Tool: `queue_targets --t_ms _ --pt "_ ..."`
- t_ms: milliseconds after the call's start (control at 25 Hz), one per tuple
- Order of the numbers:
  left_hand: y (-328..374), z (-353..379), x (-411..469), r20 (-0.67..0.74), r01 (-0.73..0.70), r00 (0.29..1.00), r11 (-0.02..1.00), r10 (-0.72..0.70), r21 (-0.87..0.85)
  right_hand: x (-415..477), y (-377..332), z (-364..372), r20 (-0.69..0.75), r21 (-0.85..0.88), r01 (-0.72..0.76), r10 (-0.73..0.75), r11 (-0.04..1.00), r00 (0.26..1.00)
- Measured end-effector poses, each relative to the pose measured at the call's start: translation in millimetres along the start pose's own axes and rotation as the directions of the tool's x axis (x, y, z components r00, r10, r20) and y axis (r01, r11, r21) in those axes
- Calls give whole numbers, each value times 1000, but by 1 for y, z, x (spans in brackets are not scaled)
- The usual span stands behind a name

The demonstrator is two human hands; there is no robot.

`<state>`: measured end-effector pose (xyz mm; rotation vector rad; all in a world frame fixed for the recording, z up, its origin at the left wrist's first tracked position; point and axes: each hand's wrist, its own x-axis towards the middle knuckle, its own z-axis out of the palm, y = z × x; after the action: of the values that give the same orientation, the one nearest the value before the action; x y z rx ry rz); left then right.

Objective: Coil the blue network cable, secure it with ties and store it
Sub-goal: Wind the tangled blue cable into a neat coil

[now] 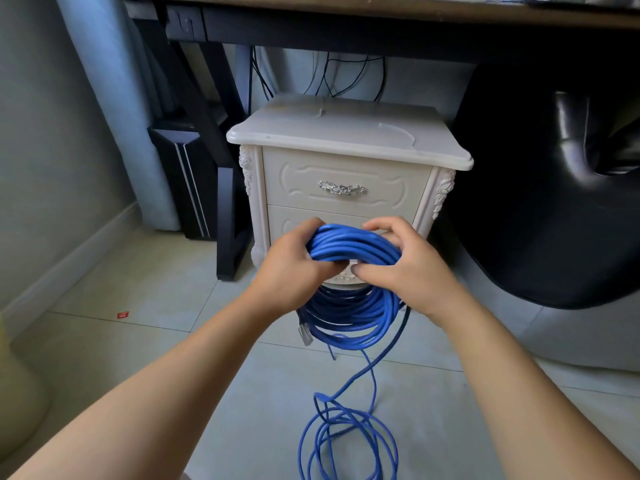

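A thick coil of blue network cable (pixel 349 245) hangs upright between both hands in front of the cabinet. My left hand (pixel 294 268) grips the top of the coil from the left. On the coil's right side, my right hand (pixel 405 261) is closed around the same bundle. The lower loops (pixel 349 320) sag below the hands. A clear plug (pixel 306 333) dangles at the coil's lower left. One strand runs down to several loose loops (pixel 346 441) lying on the floor tiles. No ties are in view.
A cream bedside cabinet (pixel 346 140) with two drawers and a silver handle (pixel 341 188) stands right behind the coil, under a dark desk (pixel 346 26). A black chair (pixel 554 202) is at the right, a black desk leg (pixel 228 216) at the left. A small red scrap (pixel 122 314) lies on the floor.
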<state>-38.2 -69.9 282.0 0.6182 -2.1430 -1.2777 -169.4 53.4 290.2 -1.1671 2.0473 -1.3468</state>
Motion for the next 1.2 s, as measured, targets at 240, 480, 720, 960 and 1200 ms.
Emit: queue_targets --t_ms 240,480,720,960,1200 --pt "-1 -3 4 -75 150 976 875 -206 -461 0 6 -1 108 320 -133 104 938 989" --pt "0 5 6 -151 170 910 680 -386 -713 2 11 23 62 578 -135 121 805 991" --pt "2 7 2 91 342 904 579 -418 -740 9 12 27 -189 526 -83 211 846 959" --pt "-4 -11 9 55 193 981 933 -185 -305 5 6 16 -268 127 24 11 992 963" --pt "-4 -8 0 195 18 980 991 -44 133 -4 4 25 -37 -226 141 -154 964 987"
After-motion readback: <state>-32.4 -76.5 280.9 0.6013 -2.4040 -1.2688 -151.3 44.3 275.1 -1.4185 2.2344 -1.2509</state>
